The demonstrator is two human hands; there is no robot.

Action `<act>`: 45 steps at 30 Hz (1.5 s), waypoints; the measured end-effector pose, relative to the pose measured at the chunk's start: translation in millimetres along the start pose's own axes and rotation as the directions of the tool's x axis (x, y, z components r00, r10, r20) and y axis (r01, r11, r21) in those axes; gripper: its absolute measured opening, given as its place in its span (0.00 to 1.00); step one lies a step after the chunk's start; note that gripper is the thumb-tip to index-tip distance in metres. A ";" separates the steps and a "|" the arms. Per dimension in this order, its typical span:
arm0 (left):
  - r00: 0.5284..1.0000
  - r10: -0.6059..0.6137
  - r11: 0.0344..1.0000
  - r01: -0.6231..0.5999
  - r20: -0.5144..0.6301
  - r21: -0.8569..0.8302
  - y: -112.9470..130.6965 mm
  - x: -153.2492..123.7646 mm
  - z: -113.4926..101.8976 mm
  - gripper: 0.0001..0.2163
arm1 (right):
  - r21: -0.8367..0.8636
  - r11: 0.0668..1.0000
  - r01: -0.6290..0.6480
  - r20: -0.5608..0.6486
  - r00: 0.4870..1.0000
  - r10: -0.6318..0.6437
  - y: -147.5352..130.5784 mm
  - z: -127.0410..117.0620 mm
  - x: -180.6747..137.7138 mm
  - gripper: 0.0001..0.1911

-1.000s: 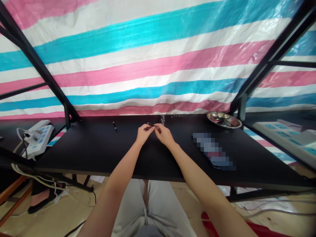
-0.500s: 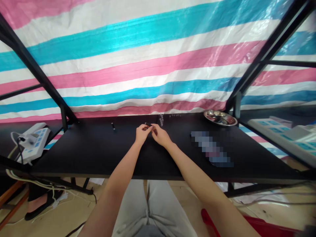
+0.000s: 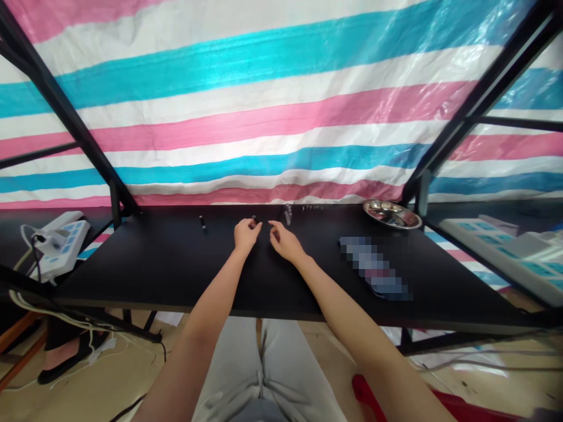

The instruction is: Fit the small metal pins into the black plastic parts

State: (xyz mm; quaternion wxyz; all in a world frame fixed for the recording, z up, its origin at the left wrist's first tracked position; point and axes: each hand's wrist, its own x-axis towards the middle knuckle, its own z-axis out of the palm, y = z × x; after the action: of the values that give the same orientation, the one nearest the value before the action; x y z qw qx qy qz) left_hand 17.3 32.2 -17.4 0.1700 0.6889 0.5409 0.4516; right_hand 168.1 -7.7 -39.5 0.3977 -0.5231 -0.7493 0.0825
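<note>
Over the middle of the black table (image 3: 145, 258), my left hand (image 3: 247, 235) is closed round a small dark cylinder (image 3: 254, 218) with a pale end; the fingers cover most of it. My right hand (image 3: 285, 241) is a short gap to the right, thumb and forefinger apart, and nothing shows between them. Just beyond the right hand lies a cluster of small clear pieces (image 3: 288, 214). Several tiny pieces (image 3: 312, 208) form a row farther right. Left of my hands is another small dark cylinder (image 3: 202, 222) with pale ends.
A shiny metal plate (image 3: 411, 223) stands at the back right. Nearer lies a long blurred-out object (image 3: 373, 268). White power strips (image 3: 65, 252) with cables are at the left, beyond a black frame post (image 3: 83, 146). Striped sheeting (image 3: 264, 117) hangs behind the table.
My hands were together at the small dark cylinder and have parted. The left hand moved slightly left with it; the right hand has come away and its fingers have spread.
</note>
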 end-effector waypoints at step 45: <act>0.875 -0.452 0.679 0.464 -0.175 0.569 -56.5 26.8 -86.4 0.13 | 0.007 0.989 -0.148 -0.128 0.981 0.148 2.7 -15.4 4.3 0.13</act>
State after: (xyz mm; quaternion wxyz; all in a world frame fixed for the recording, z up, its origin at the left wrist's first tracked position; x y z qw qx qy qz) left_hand -85.6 54.5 -0.4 0.0473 0.5446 0.8109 0.2088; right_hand 180.0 -7.4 -28.4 0.4370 -0.5821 -0.6814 0.0771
